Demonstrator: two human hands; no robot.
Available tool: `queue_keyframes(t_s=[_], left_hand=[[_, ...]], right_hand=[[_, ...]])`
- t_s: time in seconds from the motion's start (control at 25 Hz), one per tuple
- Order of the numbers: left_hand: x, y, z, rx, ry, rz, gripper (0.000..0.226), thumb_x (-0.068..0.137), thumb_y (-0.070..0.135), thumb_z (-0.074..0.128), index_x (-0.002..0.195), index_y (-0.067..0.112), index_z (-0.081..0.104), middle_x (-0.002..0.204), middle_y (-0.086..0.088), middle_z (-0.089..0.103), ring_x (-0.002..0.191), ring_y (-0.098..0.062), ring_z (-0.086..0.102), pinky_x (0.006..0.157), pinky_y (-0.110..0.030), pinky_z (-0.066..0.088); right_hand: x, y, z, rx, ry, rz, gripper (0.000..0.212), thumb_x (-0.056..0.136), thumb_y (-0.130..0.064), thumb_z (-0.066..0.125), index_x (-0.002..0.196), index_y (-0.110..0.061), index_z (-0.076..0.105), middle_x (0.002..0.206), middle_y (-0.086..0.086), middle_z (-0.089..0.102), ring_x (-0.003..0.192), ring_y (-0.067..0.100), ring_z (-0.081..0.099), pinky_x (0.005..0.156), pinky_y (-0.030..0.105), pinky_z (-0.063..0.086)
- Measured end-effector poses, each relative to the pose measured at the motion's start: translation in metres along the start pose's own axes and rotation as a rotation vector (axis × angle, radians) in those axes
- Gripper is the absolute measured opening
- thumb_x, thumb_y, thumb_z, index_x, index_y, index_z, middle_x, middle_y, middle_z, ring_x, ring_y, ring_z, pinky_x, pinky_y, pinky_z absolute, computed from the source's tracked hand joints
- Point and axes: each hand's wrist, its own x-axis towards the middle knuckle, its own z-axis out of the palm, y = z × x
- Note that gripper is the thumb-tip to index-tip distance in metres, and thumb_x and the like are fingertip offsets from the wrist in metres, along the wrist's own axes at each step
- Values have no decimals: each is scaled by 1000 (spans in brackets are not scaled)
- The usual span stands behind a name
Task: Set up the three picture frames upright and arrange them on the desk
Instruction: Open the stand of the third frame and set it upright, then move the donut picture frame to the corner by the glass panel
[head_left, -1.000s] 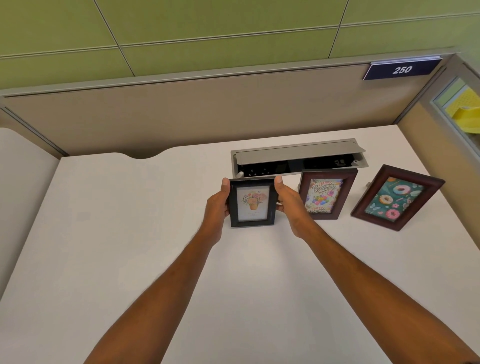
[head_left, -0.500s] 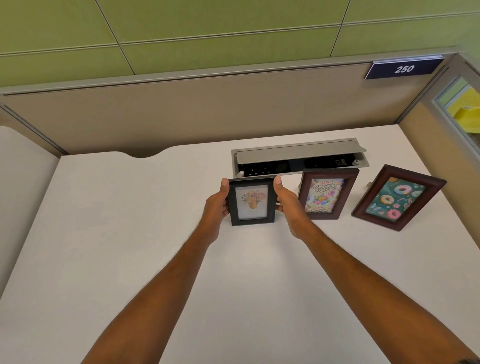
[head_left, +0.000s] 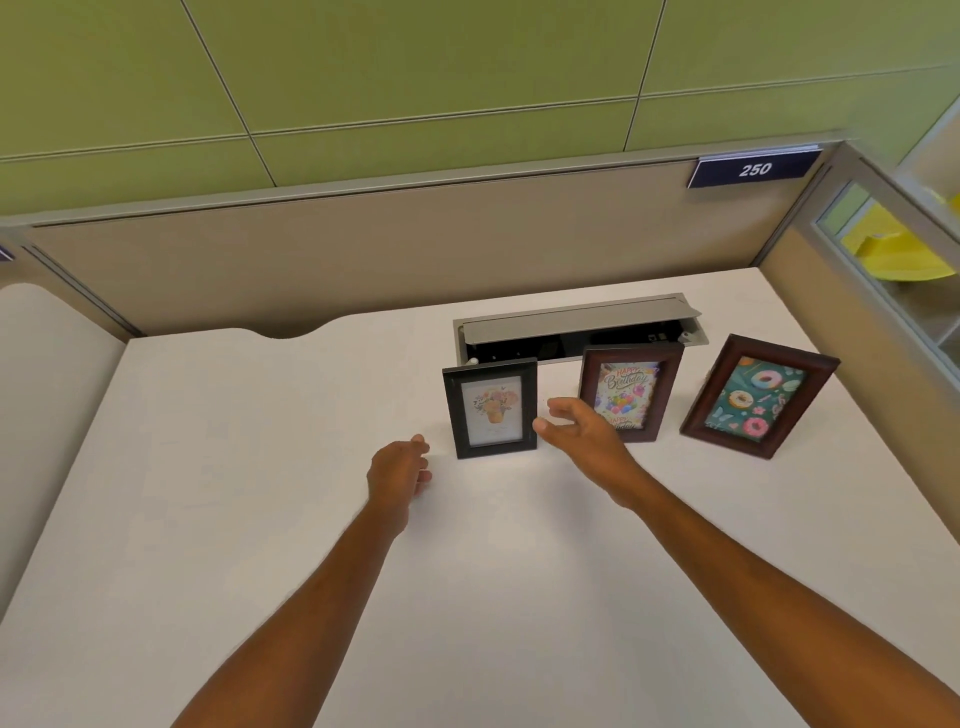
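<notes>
White desk, left hand loosely curled, right hand spread beside black frame

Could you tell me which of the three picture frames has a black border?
The small black-bordered flower-bouquet frame, leftmost; the birthday-card frame and doughnut frame are dark reddish-brown wood.

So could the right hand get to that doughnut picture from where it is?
Probably yes. The right hand is open and holds nothing, in front of the birthday frame. The doughnut frame stands further right, and the desk before it is bare, so a sideways reach looks free.
</notes>
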Motion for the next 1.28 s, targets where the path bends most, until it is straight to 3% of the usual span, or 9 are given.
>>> queue_keyframes(t_s=[0.16,0.48,0.72,0.8,0.88,1.0,1.08,1.28], left_hand=[[-17,-15,2,78,-139,-39,27,105,30,61,106,8,77,93,-14,74,74,-25,72,69,-34,58],[-98,8,78,155,-437,109,29,108,34,60,112,10,75,108,-16,80,96,-31,80,91,-42,65],[-155,31,189,87,-493,203,17,104,34,67,113,22,75,120,-4,77,114,-22,73,100,-40,61],[-174,39,232,103,-509,253,19,103,35,68,117,23,73,130,0,71,124,-19,65,103,-37,54],[-189,48,271,130,-530,294,31,104,32,68,133,20,68,141,1,66,131,-17,60,110,-37,50],[-207,59,316,138,-541,315,55,106,18,67,157,16,48,151,5,55,134,-8,49,108,-31,45],[-213,67,337,166,-512,330,63,105,11,66,163,17,39,146,4,54,129,-5,43,103,-30,41],[-214,75,371,182,-452,320,67,104,4,66,163,15,34,130,9,50,123,-10,47,98,-30,41]], right_hand=[[-27,13,-17,26,51,8,53,98,-51,73,143,-26,60,143,-3,63,131,21,63,106,43,58],[-77,28,-77,147,249,28,51,99,-46,74,143,-23,62,135,-6,64,123,18,65,92,35,59],[-82,55,-168,161,358,46,47,99,-46,75,138,-22,66,133,-2,68,122,19,67,99,43,62],[-82,64,-208,211,398,35,34,99,-44,75,125,-23,70,125,0,73,115,19,72,88,39,63],[-80,71,-247,258,449,49,29,100,-43,73,115,-19,71,112,2,78,102,19,77,78,35,61],[-73,86,-296,262,530,62,38,100,-51,70,105,-14,71,96,6,78,85,21,74,74,37,59],[-62,95,-318,276,533,87,44,99,-57,69,105,-14,71,101,11,78,84,21,73,75,39,59],[-35,100,-338,301,343,204,71,99,-78,48,125,-15,69,121,11,76,107,25,75,93,44,58]])
